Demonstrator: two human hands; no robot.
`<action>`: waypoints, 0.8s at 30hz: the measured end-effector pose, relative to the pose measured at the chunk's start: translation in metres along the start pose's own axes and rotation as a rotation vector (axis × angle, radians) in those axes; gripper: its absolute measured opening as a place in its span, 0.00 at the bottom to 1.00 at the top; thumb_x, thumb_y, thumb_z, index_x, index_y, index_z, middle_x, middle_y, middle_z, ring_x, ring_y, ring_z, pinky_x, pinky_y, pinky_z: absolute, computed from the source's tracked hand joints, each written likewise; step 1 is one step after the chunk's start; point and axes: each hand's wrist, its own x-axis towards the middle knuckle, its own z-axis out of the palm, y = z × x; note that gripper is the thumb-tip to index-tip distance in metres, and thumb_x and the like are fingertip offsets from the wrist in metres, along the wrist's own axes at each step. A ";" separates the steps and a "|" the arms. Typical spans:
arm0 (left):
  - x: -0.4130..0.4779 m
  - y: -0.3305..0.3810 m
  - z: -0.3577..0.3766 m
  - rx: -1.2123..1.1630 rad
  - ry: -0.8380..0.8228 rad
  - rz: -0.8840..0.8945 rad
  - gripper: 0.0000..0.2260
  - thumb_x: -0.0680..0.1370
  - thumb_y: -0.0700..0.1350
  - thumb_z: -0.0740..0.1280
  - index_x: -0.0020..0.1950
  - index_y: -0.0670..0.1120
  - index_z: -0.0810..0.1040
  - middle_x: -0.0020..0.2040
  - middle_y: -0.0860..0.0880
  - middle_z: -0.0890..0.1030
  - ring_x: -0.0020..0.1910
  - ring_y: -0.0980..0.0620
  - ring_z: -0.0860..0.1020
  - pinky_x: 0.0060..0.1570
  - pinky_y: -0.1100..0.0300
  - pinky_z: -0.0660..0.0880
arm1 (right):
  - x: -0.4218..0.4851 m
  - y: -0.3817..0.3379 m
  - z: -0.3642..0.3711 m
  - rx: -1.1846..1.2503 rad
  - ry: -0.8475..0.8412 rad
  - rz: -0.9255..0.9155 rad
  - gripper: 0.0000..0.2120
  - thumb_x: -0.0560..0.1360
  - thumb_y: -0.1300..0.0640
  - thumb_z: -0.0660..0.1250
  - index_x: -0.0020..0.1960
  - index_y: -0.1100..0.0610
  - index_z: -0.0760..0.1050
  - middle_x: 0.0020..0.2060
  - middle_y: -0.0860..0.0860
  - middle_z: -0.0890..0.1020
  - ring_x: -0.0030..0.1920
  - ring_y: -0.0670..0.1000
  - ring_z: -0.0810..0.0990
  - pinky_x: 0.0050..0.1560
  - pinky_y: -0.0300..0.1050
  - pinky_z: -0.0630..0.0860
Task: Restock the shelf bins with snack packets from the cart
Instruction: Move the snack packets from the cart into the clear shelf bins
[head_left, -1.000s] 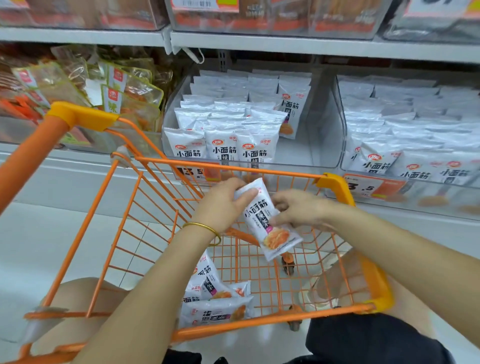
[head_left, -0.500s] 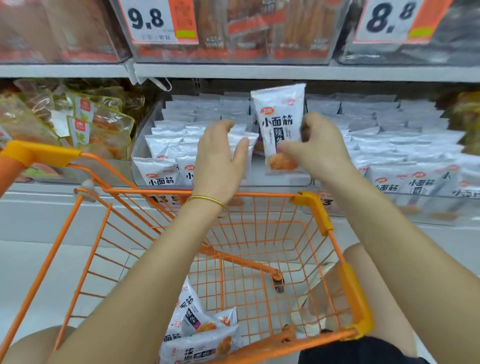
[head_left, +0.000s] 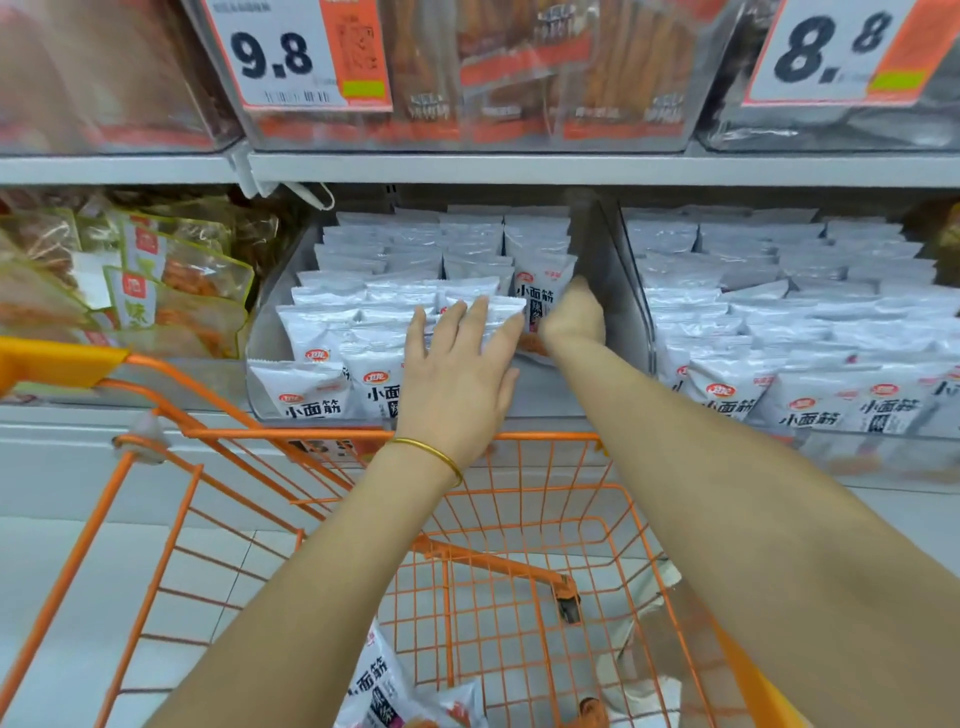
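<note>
In the centre of the frame the right grip (head_left: 574, 319) is clamped on a snack packet (head_left: 540, 291), held upright at the right end of the clear shelf bin (head_left: 621, 296). The left grip (head_left: 457, 379), fingers straight and apart, rests on the stacked packets (head_left: 353, 312) beside it. Spare packets (head_left: 379, 686) lie in the orange cart (head_left: 519, 436) at the bottom.

**A Shop Aisle Lined With Snack Shelving**

We stand in a self-service shop, in its snack aisle. High on the far side, big orange-and-white price cards read 9.8 (head_left: 280, 57) and 8.8 (head_left: 826, 52), fixed to clear display boxes (head_left: 519, 78) of wrapped goods. Below the grey metal shelf edge (head_left: 519, 169), clear shelf bins (head_left: 621, 291) hold tidy rows of identical white snack packets (head_left: 395, 270), with more to the right and green-edged packets (head_left: 156, 280) to the left. Near us, an orange wire cart (head_left: 550, 436) stands against the shelving.
</note>
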 end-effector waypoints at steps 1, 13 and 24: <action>0.000 -0.001 0.001 0.005 0.008 0.002 0.22 0.74 0.52 0.53 0.66 0.49 0.73 0.65 0.41 0.74 0.64 0.41 0.72 0.66 0.38 0.62 | 0.002 0.000 0.004 -0.026 0.010 -0.003 0.16 0.76 0.64 0.60 0.64 0.60 0.65 0.60 0.59 0.75 0.62 0.61 0.73 0.54 0.48 0.71; -0.009 -0.005 -0.006 -0.114 0.145 0.061 0.24 0.73 0.50 0.57 0.67 0.43 0.67 0.67 0.42 0.72 0.67 0.42 0.69 0.70 0.41 0.56 | 0.004 -0.014 0.009 -0.064 -0.024 0.032 0.20 0.76 0.65 0.62 0.66 0.66 0.61 0.65 0.61 0.68 0.64 0.60 0.71 0.62 0.50 0.70; -0.098 -0.028 -0.034 -0.096 0.290 -0.010 0.15 0.73 0.41 0.63 0.59 0.46 0.77 0.60 0.47 0.77 0.56 0.45 0.71 0.53 0.50 0.66 | -0.177 0.009 -0.048 -0.471 -0.659 -0.640 0.11 0.76 0.63 0.62 0.57 0.59 0.76 0.51 0.56 0.80 0.54 0.56 0.78 0.49 0.43 0.72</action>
